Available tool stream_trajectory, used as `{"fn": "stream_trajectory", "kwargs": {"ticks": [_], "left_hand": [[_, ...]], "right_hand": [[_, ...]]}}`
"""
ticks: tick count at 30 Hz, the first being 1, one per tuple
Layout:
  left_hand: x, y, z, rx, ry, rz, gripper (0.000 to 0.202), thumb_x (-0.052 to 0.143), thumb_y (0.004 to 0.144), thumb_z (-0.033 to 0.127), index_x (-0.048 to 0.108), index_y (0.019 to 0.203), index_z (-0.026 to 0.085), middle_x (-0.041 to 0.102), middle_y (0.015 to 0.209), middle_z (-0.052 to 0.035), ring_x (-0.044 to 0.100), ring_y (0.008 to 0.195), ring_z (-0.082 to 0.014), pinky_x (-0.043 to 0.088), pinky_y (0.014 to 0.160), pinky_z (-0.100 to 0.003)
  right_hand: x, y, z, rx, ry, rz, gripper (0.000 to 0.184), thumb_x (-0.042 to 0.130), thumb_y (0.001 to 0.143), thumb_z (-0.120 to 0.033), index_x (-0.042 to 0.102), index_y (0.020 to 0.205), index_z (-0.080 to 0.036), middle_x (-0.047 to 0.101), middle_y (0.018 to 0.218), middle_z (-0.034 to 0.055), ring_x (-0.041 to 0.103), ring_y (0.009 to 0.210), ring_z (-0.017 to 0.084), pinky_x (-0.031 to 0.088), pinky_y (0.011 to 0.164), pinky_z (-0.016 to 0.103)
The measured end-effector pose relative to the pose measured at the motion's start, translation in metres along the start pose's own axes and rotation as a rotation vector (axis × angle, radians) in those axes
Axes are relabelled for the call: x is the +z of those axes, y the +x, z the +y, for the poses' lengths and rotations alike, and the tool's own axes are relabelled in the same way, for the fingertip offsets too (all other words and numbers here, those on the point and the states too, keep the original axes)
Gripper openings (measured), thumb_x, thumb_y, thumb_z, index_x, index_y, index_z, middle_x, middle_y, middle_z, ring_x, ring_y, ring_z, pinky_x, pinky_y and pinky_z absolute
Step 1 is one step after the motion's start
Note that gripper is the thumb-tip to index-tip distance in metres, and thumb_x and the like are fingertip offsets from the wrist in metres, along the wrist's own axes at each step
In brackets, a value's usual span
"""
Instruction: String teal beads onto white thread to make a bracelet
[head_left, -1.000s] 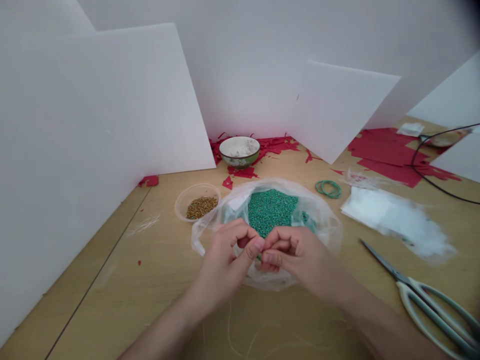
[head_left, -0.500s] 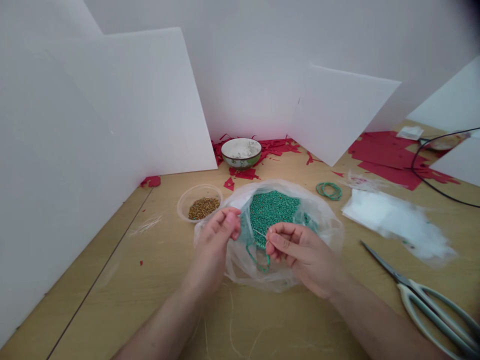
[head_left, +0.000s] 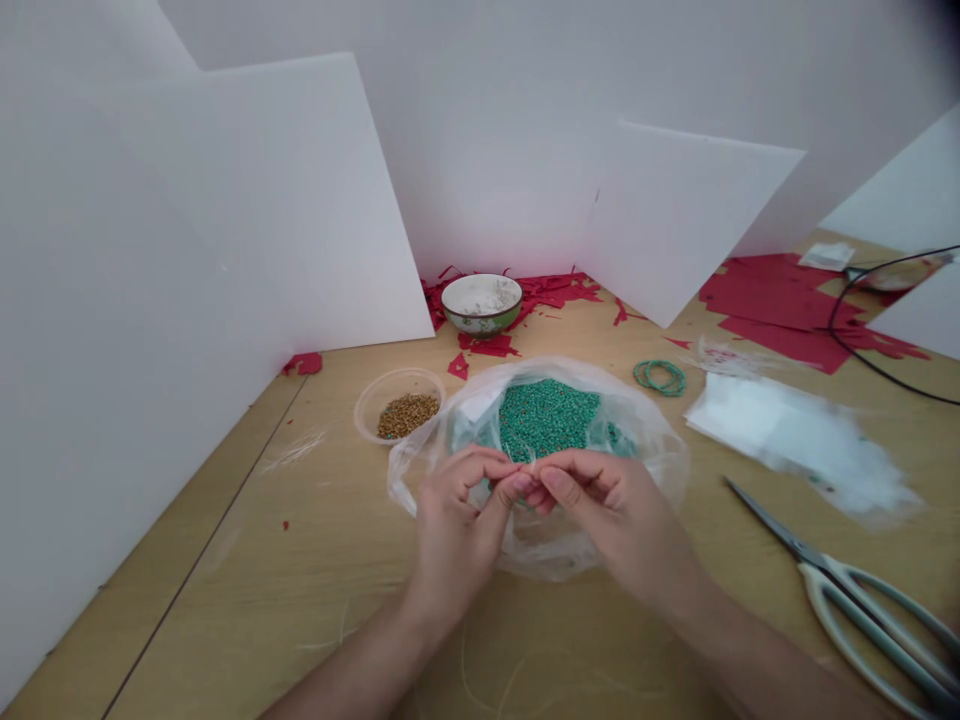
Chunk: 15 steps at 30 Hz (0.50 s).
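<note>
Fingers [head_left: 517, 482] of the left hand [head_left: 454, 530] and right hand [head_left: 607, 520] pinch closed, tip to tip, on something too fine to make out, its long axis unclear, just above green beads [head_left: 547, 420] in a clear plastic bag [head_left: 577, 555], both hands equally near.

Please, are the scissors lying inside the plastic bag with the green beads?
No, the scissors lie on the wooden table at the right, apart from the plastic bag of green beads.
</note>
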<state>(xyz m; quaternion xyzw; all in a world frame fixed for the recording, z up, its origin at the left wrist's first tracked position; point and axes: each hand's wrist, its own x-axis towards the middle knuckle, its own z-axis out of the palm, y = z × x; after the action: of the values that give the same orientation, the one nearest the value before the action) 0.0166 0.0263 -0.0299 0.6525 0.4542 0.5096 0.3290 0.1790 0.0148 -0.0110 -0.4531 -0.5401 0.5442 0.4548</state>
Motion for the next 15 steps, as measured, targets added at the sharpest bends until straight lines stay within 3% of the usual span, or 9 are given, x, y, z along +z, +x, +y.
{"fn": "stream_trajectory", "kwargs": {"ticks": [4, 7, 11, 15], "left_hand": [[-0.0034, 0.0006, 0.0033, 0.042, 0.081, -0.017, 0.01, 0.065, 0.085, 0.022, 0.067, 0.077, 0.018, 0.066, 0.079, -0.0021, 0.06, 0.078, -0.0147, 0.044, 0.075, -0.027], [-0.0049, 0.0026, 0.0052, -0.094, -0.036, -0.053, 0.014, 0.065, 0.085, 0.028, 0.065, 0.076, 0.017, 0.064, 0.076, -0.0015, 0.057, 0.076, -0.0141, 0.043, 0.073, -0.026], [-0.0049, 0.0041, 0.0068, -0.394, -0.344, -0.188, 0.025, 0.067, 0.083, 0.038, 0.062, 0.074, 0.015, 0.057, 0.068, 0.0004, 0.047, 0.064, -0.0108, 0.037, 0.062, -0.023], [-0.0052, 0.0045, 0.0086, -0.44, -0.441, -0.297, 0.027, 0.066, 0.084, 0.04, 0.06, 0.076, 0.015, 0.053, 0.07, 0.0008, 0.044, 0.066, -0.0103, 0.035, 0.063, -0.023]], "right_hand": [[0.0031, 0.0004, 0.0046, 0.046, 0.095, 0.016, 0.017, 0.065, 0.086, -0.034, 0.055, 0.09, -0.022, 0.07, 0.081, 0.0007, 0.065, 0.075, 0.014, 0.053, 0.07, 0.027], [0.0026, 0.0008, 0.0064, -0.016, 0.071, 0.026, 0.028, 0.067, 0.085, -0.029, 0.039, 0.082, -0.024, 0.066, 0.08, -0.0028, 0.061, 0.074, 0.013, 0.05, 0.068, 0.026], [-0.0002, -0.001, 0.0055, -0.217, -0.289, 0.107, 0.023, 0.061, 0.084, -0.019, 0.038, 0.08, -0.024, 0.056, 0.075, -0.0049, 0.053, 0.065, 0.011, 0.044, 0.059, 0.024], [-0.0018, -0.0027, 0.0054, -0.492, -0.657, 0.166, 0.016, 0.056, 0.082, -0.009, 0.051, 0.088, -0.023, 0.055, 0.074, -0.0037, 0.052, 0.065, 0.011, 0.041, 0.059, 0.024]]}}
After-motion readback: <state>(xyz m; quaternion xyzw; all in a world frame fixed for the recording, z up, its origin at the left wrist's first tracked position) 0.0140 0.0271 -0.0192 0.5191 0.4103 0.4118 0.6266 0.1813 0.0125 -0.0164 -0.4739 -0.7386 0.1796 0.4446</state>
